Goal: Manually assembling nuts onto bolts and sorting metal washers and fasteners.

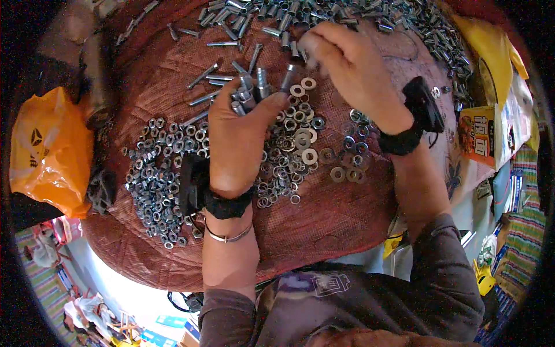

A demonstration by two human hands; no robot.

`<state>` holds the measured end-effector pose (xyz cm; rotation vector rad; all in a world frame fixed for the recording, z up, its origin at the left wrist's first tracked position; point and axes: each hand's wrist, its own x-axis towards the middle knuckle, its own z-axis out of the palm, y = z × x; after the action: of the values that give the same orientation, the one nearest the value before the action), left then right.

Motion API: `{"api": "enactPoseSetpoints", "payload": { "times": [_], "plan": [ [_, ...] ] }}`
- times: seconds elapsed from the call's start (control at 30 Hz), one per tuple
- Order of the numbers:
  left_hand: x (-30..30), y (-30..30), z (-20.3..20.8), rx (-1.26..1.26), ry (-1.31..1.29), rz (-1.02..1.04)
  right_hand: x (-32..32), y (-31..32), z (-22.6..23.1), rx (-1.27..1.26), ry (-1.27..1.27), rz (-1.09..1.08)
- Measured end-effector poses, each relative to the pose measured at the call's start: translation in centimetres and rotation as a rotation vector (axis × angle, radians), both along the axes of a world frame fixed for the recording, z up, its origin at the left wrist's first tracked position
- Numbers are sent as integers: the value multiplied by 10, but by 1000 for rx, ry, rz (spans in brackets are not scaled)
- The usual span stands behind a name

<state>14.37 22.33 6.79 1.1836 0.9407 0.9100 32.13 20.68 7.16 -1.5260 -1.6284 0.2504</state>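
My left hand [240, 144] is closed around several metal bolts [261, 78], which stand up between thumb and fingers. Some of these bolts carry wider sleeves low on the shank, and one leans out past the thumb tip. My right hand [347, 63] hovers at the near edge of a pile of short metal sleeves [295, 11]. Its fingers bend downward and are smeared by motion, so whether they hold a sleeve is unclear. Loose bolts [202, 75] lie just beyond my left hand. Flat washers [309, 156] and spring washers lie between my forearms.
A heap of hex nuts [156, 185] lies left of my left wrist. The reddish-brown quilted cloth [324, 225] covers the rounded table. An orange plastic bag [52, 150] is at the left edge, and a printed carton [478, 136] with yellow plastic [491, 46] at the right.
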Motion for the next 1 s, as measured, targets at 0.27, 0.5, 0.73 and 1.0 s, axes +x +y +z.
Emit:
{"api": "enactPoseSetpoints", "payload": {
  "times": [0.27, 0.5, 0.73, 1.0],
  "plan": [
    [-2, 1, -5, -67, -121, 6, 8, 14, -25, -84, -546, -212],
    [-5, 4, -7, -92, -135, 30, 3, 3, -21, -176, -433, -94],
    [-3, 4, -5, -106, -109, 59, -3, -4, -26, -88, -332, 25],
    [3, 4, -7, 123, -6, 59, -10, -2, -8, 15, -88, 253]
  ]
}}
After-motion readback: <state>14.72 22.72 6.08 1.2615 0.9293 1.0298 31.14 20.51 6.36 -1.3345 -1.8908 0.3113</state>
